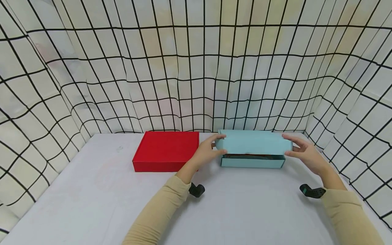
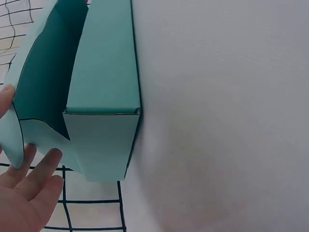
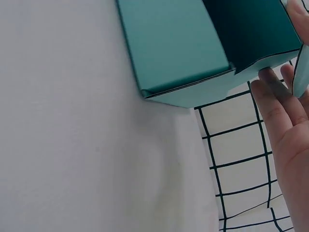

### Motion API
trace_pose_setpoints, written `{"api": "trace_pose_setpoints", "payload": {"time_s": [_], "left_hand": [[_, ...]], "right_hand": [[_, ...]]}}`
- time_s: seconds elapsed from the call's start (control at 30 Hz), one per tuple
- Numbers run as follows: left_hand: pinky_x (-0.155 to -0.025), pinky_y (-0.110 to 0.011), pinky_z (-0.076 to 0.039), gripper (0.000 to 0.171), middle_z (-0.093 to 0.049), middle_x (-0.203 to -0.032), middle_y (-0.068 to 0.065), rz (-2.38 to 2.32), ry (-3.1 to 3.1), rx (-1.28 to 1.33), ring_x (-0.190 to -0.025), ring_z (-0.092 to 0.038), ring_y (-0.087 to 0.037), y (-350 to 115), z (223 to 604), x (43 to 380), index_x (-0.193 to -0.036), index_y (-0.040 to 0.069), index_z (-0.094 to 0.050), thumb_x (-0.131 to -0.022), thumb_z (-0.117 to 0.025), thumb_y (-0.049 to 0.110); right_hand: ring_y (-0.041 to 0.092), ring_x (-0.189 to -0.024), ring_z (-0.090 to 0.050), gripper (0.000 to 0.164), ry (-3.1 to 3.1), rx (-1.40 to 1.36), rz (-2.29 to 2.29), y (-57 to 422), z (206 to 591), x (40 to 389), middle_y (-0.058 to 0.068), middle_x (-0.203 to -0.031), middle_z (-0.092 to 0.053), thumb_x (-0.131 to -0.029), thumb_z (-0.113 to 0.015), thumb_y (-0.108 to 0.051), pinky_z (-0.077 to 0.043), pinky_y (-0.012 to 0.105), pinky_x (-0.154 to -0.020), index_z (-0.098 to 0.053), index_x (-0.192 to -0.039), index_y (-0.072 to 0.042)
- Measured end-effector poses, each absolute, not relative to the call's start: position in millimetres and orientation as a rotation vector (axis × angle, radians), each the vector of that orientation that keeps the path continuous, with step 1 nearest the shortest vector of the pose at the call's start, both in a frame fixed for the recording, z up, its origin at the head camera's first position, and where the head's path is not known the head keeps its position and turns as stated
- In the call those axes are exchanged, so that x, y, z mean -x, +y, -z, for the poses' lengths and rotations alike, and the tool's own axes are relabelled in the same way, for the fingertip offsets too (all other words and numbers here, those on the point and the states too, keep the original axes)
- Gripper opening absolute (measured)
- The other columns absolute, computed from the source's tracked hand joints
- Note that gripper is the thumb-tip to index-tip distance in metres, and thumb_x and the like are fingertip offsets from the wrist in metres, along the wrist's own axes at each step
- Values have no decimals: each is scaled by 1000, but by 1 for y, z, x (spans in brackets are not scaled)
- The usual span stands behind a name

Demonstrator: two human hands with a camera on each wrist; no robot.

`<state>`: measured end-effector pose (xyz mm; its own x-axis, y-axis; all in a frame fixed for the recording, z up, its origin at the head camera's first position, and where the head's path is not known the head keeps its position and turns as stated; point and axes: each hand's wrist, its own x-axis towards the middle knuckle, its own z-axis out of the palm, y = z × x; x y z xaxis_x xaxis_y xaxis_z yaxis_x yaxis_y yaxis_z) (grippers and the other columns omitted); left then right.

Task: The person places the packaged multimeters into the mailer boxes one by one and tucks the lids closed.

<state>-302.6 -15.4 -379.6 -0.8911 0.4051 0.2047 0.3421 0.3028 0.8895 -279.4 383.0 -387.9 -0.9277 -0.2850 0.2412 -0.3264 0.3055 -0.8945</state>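
A light blue cardboard box [image 1: 252, 162] stands on the table with its hinged lid [image 1: 254, 143] partly raised, leaving a dark gap above the front wall. My left hand [image 1: 205, 151] holds the lid's left end, its thumb by the front flap and its fingers against the side, as the left wrist view shows. At the right end, my right hand [image 1: 307, 156] holds the lid in a similar way, also seen in the right wrist view. Something brownish shows faintly in the gap, too little to identify.
Left of the blue box sits a closed red box [image 1: 169, 146], close to my left forearm. Black-gridded white walls [image 1: 196, 68] enclose the white table [image 1: 245, 211] at the back and sides. A black wrist device [image 1: 197, 190] is on each wrist.
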Motion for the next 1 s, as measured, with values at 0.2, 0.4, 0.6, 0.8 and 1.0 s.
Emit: {"api": "trace_pose_setpoints", "payload": {"time_s": [0.2,0.4,0.6,0.8,1.0], "left_hand": [[-104,-49,-49,58,-47,-154,-10,-1554,2575,-755,-132,-53,-39,-14,384,301,-148,15,-55,-94,-76,13],[-104,-50,-48,60,-45,-156,-11,-1474,2633,-729,-134,-52,-36,-13,386,297,-149,16,-54,-94,-77,16],[-105,-47,-48,64,-45,-156,-12,-1328,2696,-767,-137,-48,-33,-13,388,292,-152,14,-50,-94,-76,16],[-111,-45,-42,70,-34,-162,-12,-1128,2733,-841,-146,-36,-31,-10,388,293,-158,11,-40,-96,-73,17],[-113,-48,-39,74,-20,-169,-8,-920,2762,-900,-151,-29,-30,-5,387,296,-162,15,-31,-99,-69,28]], "right_hand": [[-11,-119,-50,67,-2587,-527,-1684,382,390,274,-5,-158,-36,-97,-71,-6,-46,13,-93,-41,-157,-7],[-7,-122,-49,67,-2624,-511,-1639,383,394,273,-10,-160,-37,-95,-74,-10,-45,13,-94,-44,-155,-8],[19,-140,-44,67,-2674,-515,-1575,385,400,271,-3,-164,-34,-95,-76,-13,-44,13,-95,-46,-154,-7],[53,-139,-36,69,-2730,-538,-1459,384,400,268,7,-165,-32,-94,-76,-15,-41,10,-95,-45,-155,-7],[54,-142,-33,76,-2799,-627,-1189,376,395,270,22,-164,-28,-89,-82,-16,-42,46,-110,-44,-155,-6]]}}
